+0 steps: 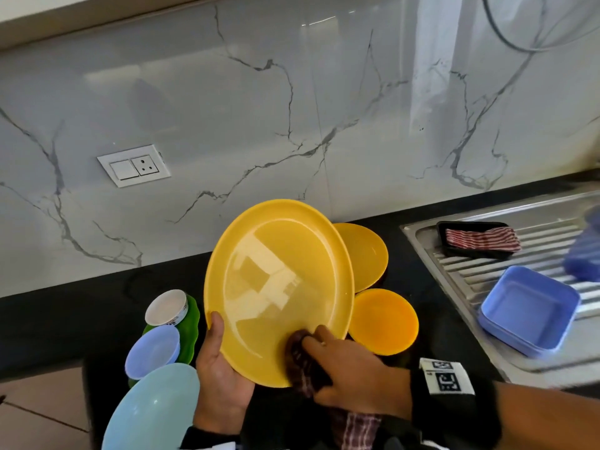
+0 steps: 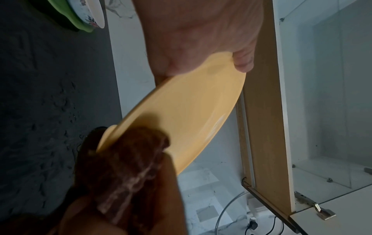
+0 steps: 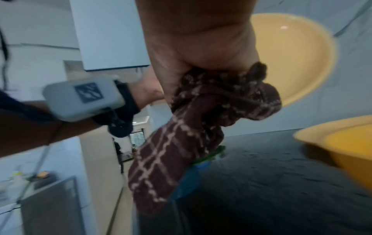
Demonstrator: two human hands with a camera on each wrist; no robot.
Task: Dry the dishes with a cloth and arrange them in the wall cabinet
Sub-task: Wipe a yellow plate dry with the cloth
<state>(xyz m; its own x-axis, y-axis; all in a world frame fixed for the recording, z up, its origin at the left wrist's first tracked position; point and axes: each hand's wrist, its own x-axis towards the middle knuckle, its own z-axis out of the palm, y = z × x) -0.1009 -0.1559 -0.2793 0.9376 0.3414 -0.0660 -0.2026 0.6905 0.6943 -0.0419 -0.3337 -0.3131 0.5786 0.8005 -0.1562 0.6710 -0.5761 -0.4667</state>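
Note:
A large yellow plate (image 1: 279,287) is held tilted above the black counter, its face toward me. My left hand (image 1: 217,362) grips its lower left rim, thumb on the face. My right hand (image 1: 344,362) holds a bunched dark red checked cloth (image 1: 300,352) against the plate's lower face. In the left wrist view the plate (image 2: 181,114) sits between thumb and palm, with the cloth (image 2: 128,159) at its lower edge. In the right wrist view the cloth (image 3: 201,111) hangs from my fist beside the plate (image 3: 298,60).
Two more yellow plates (image 1: 367,251) (image 1: 384,319) lie on the counter behind. At left are a white cup (image 1: 167,306), a lilac bowl (image 1: 152,350), a green dish (image 1: 191,326) and a pale blue plate (image 1: 152,410). On the steel drainboard (image 1: 470,280): a lilac square container (image 1: 529,310), a striped cloth in a black tray (image 1: 480,238).

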